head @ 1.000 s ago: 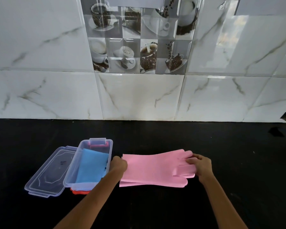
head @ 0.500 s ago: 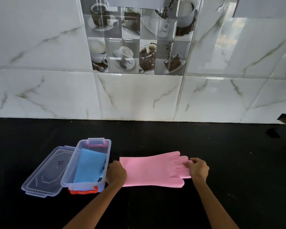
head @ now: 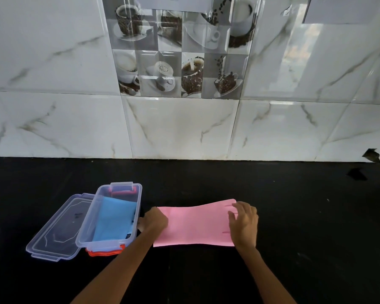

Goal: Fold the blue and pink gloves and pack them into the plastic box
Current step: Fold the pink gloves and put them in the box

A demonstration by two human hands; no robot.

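Head view of a black tabletop (head: 294, 216) set against a wall of white marbled tiles (head: 173, 128), with a panel of coffee-cup picture tiles (head: 178, 51) above centre. The pink gloves (head: 195, 224) lie flat on the tabletop as one layered sheet, long axis running left to right, cuff end to the left and finger end to the right. The left hand (head: 155, 220) rests on the cuff edge with its fingers curled under the palm; whether they pinch the edge cannot be told, since the knuckles hide the tips. The right hand (head: 244, 224) lies palm-down on the finger end of the pink gloves, its fingers (head: 234, 216) loosely spread and pressed flat against the material — no pinch is visible. Just left of the left hand stands the plastic box (head: 110, 216), clear-walled, open, with orange latches (head: 105, 252) at its near end and a second orange latch showing through the far wall. Inside it the blue gloves (head: 113, 218) lie folded, leaning along the box's length. The clear lid (head: 57, 229) lies on the tabletop touching the box's left side, inner face up — both forearms enter from the bottom edge of the frame
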